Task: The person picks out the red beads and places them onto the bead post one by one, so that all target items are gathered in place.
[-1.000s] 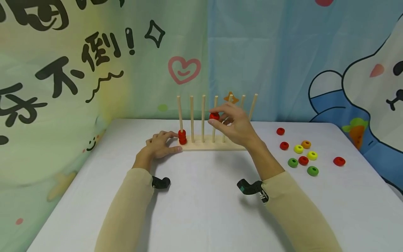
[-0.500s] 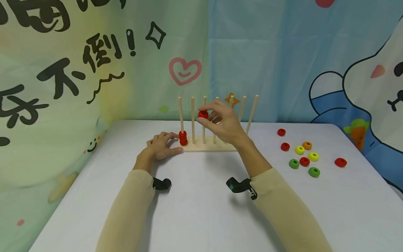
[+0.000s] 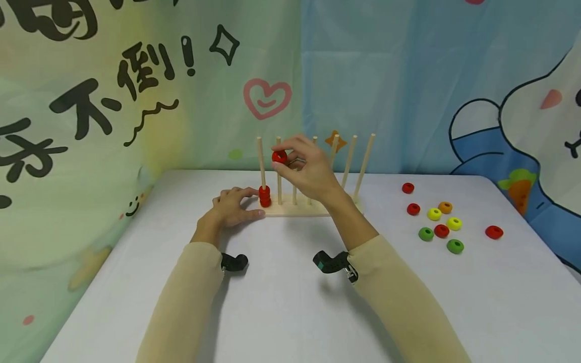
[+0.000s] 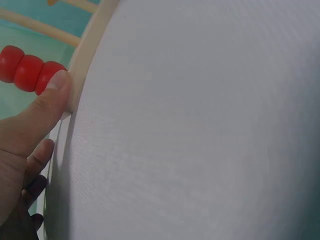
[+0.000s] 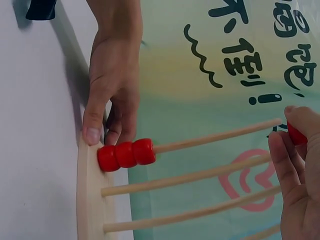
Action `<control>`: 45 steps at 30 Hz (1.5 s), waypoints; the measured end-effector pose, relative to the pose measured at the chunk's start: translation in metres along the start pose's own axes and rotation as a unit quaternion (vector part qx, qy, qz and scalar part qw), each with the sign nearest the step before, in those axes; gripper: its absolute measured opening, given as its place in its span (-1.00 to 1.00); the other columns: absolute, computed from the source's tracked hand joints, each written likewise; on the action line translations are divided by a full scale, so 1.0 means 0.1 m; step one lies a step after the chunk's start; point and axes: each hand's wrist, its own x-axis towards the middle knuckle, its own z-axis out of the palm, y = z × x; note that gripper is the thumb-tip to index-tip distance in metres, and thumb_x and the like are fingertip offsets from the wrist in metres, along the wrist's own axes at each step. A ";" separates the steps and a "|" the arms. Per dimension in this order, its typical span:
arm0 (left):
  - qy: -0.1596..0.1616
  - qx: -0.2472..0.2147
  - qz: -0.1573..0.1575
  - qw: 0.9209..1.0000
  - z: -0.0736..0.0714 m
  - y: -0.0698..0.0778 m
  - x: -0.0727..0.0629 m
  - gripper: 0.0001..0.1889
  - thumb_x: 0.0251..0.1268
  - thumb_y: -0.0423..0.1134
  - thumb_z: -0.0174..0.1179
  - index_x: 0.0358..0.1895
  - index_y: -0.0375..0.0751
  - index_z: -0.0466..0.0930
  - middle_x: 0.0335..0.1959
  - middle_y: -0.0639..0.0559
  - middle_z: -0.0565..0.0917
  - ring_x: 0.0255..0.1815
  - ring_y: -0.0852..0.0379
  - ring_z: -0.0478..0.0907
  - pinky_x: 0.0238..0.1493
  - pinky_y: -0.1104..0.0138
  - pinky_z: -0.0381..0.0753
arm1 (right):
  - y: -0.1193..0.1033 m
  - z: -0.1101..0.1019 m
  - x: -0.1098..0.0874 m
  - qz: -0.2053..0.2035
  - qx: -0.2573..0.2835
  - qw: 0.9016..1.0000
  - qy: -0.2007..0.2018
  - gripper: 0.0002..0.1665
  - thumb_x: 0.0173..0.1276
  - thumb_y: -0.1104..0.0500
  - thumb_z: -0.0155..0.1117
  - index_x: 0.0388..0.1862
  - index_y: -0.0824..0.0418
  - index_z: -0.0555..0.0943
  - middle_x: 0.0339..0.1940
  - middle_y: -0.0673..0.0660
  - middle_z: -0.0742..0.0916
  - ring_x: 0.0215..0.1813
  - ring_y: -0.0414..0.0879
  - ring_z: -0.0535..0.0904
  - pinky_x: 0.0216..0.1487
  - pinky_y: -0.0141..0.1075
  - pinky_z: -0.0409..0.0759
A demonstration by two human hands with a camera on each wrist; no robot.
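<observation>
Near the frame's centre, my right hand (image 3: 308, 169) pinches a red bead (image 3: 279, 158) by the tops of the pegs (image 3: 261, 162); left of centre, my left hand (image 3: 232, 207) grips the wooden rack (image 3: 295, 212) beside three stacked red beads (image 3: 265, 196).

sleeves (image 3: 181, 297): long, plain beige | wrist mounts (image 3: 236, 262): black, curved | right mount (image 3: 333, 262): green patch (image 3: 321, 265), silvery fitting (image 3: 350, 274)

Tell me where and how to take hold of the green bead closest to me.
Pinch the green bead by its rounded outer sides, probably coming from above and slightly from your right. Its hole faces up, so pinching the sides should leave that opening clear for a peg, and a loose red bead lies close by on its far left.
</observation>
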 end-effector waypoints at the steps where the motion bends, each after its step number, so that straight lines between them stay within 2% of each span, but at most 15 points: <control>1: 0.000 0.001 0.001 1.000 -0.01 0.01 0.01 -0.22 0.05 0.43 0.26 0.40 0.37 0.33 0.45 -0.07 0.28 0.42 -0.24 0.04 0.29 -0.24 0.03 | 0.00 0.00 0.01 0.002 0.002 1.000 0.001 -0.66 0.25 0.47 0.34 0.02 0.45 0.59 -0.03 0.35 0.55 -0.22 0.14 0.66 -0.13 -0.06 0.67; 10: -0.014 -0.006 -0.004 1.000 -0.04 0.05 0.02 -0.24 0.02 0.43 0.28 0.36 0.42 0.35 0.44 -0.01 0.27 0.40 -0.23 0.05 0.26 -0.23 0.05 | -0.05 0.10 0.12 0.003 0.010 1.000 0.024 -0.64 0.25 0.47 0.33 0.04 0.51 0.56 -0.06 0.38 0.55 -0.23 0.18 0.65 -0.11 -0.02 0.67; 20: -0.020 -0.007 0.004 1.000 -0.10 0.05 0.04 -0.25 0.05 0.41 0.27 0.36 0.39 0.34 0.45 -0.02 0.25 0.38 -0.25 0.11 0.24 -0.30 0.08 | -0.05 0.22 0.25 0.017 0.018 0.997 0.074 -0.64 0.28 0.43 0.34 0.05 0.45 0.57 -0.01 0.36 0.62 -0.17 0.17 0.67 -0.07 -0.13 0.66; 32: -0.019 -0.004 -0.002 1.000 -0.04 -0.02 0.04 -0.23 0.02 0.46 0.25 0.36 0.41 0.33 0.47 -0.02 0.23 0.38 -0.22 0.13 0.23 -0.25 0.13 | -0.02 0.32 0.27 0.040 0.014 0.994 0.101 -0.65 0.29 0.44 0.32 0.06 0.45 0.60 0.00 0.34 0.65 -0.19 0.16 0.67 -0.08 -0.16 0.67; 35: -0.018 -0.003 -0.006 1.000 -0.04 -0.03 0.03 -0.23 0.02 0.46 0.25 0.36 0.41 0.33 0.47 -0.03 0.23 0.38 -0.23 0.13 0.23 -0.25 0.13 | -0.04 0.35 0.28 0.036 0.008 0.994 0.106 -0.66 0.29 0.44 0.31 0.06 0.45 0.61 -0.02 0.35 0.67 -0.25 0.16 0.68 -0.14 -0.14 0.69; 38: -0.017 0.000 -0.009 1.000 -0.04 -0.02 0.01 -0.23 0.02 0.46 0.24 0.36 0.41 0.33 0.47 -0.04 0.23 0.38 -0.23 0.14 0.23 -0.25 0.13 | -0.06 0.37 0.30 0.044 0.005 0.994 0.104 -0.66 0.30 0.44 0.30 0.07 0.42 0.62 0.03 0.32 0.67 -0.42 0.09 0.66 -0.37 -0.19 0.68; 41: -0.014 -0.002 -0.008 1.000 -0.06 -0.01 0.00 -0.23 0.04 0.45 0.24 0.37 0.40 0.32 0.46 -0.05 0.24 0.37 -0.24 0.14 0.22 -0.25 0.14 | -0.10 0.37 0.32 0.058 0.002 0.993 0.101 -0.64 0.32 0.42 0.29 0.10 0.38 0.62 0.10 0.29 0.65 -0.63 -0.04 0.58 -0.56 -0.28 0.58; 45: -0.016 -0.006 -0.007 1.000 -0.05 0.00 -0.01 -0.23 0.04 0.43 0.25 0.38 0.40 0.32 0.47 -0.05 0.24 0.38 -0.24 0.13 0.23 -0.26 0.14 | -0.10 0.37 0.33 0.090 -0.005 0.991 0.100 -0.62 0.34 0.37 0.29 0.14 0.32 0.62 0.15 0.23 0.65 -0.72 -0.16 0.50 -0.60 -0.35 0.53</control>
